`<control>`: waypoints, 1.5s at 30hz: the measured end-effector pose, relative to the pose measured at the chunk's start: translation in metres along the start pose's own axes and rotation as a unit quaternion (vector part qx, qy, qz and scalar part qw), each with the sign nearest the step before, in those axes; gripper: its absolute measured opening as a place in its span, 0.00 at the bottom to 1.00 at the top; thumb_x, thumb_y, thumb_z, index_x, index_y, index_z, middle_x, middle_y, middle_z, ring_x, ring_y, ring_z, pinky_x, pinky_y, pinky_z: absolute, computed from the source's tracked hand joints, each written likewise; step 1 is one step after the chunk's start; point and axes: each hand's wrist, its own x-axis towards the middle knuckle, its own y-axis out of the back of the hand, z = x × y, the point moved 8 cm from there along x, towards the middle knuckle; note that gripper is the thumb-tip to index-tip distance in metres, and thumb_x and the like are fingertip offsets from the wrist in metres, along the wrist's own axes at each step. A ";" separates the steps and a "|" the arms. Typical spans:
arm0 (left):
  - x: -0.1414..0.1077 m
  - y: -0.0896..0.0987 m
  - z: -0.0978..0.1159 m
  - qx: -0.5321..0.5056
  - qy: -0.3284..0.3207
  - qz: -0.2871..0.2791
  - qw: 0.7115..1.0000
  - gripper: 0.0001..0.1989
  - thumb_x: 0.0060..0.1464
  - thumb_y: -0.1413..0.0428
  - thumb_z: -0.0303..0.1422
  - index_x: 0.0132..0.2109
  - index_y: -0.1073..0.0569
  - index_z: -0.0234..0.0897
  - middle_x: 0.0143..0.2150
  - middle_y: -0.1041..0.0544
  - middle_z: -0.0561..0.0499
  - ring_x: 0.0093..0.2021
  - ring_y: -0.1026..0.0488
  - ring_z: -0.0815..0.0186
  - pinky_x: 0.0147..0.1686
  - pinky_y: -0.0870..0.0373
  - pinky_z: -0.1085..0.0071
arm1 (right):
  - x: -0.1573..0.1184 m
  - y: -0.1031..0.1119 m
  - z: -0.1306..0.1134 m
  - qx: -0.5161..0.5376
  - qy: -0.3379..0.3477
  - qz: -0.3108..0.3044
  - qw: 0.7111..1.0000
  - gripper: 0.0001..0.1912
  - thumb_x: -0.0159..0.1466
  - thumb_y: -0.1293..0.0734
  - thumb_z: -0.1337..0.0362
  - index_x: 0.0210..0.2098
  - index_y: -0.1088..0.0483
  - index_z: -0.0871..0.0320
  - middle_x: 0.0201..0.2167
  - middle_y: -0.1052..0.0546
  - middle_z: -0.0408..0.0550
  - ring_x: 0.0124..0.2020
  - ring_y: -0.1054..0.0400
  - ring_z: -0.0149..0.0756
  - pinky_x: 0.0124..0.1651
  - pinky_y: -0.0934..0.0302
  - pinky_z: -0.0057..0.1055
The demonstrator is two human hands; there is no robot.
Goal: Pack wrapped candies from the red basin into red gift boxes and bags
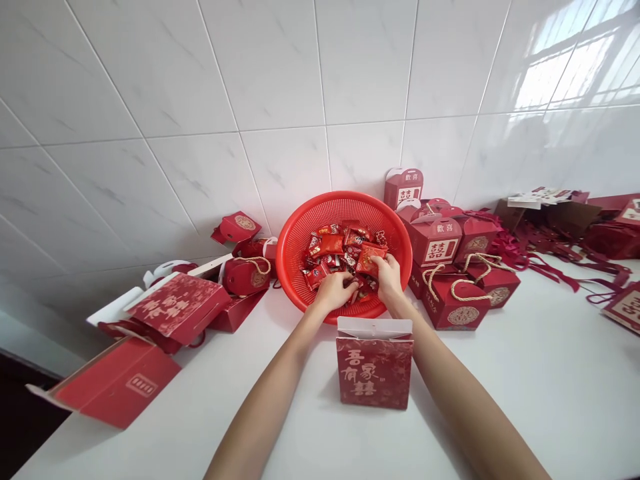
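Observation:
A red plastic colander [285, 260] filled with wrapped candies [329, 245] is tilted toward me against the wall side of the table. Both hands reach into it. With fingers curled, my left hand [334, 292] closes on a small red wrapped candy, largely hidden by the fingers. At the right of the pile, my right hand [389, 279] pinches an orange-red candy packet [371, 257] between thumb and fingers. Between my forearms, in front of the colander, a dark red gift box [375, 373] with pale characters stands upright, its white-lined top flap raised.
Several red gift boxes [443, 243] with rope handles are stacked right of the colander. Open and folded boxes [175, 307] lie in a pile on the left. Dark red ribbons [555, 267] and more cartons spread at far right. A white tiled wall [280, 80] borders the table's back.

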 end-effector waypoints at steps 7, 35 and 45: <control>0.000 -0.007 -0.002 -0.050 -0.005 0.001 0.999 0.10 0.61 0.45 0.33 0.37 0.20 0.37 0.29 0.18 0.51 0.32 0.23 0.64 0.37 0.32 0.72 | 0.002 0.002 0.004 0.008 0.008 -0.028 1.000 0.10 0.44 0.32 0.63 0.29 0.29 0.55 0.26 0.22 0.38 0.30 0.30 0.34 0.35 0.35 0.28; -0.021 -0.003 -0.004 -0.087 -0.156 0.242 0.954 0.12 0.62 0.48 0.35 0.49 0.24 0.39 0.45 0.17 0.46 0.43 0.19 0.59 0.42 0.24 0.68 | -0.019 0.006 0.000 0.028 -0.029 -0.112 0.993 0.13 0.41 0.25 0.60 0.26 0.25 0.56 0.26 0.21 0.42 0.26 0.32 0.35 0.31 0.37 0.30; -0.020 -0.009 -0.002 -0.089 -0.117 0.163 0.976 0.16 0.63 0.49 0.36 0.56 0.28 0.41 0.52 0.20 0.47 0.45 0.20 0.59 0.44 0.25 0.66 | -0.065 0.044 0.006 -0.087 -0.016 -0.147 0.985 0.09 0.49 0.27 0.56 0.26 0.26 0.54 0.26 0.23 0.43 0.28 0.33 0.37 0.34 0.38 0.33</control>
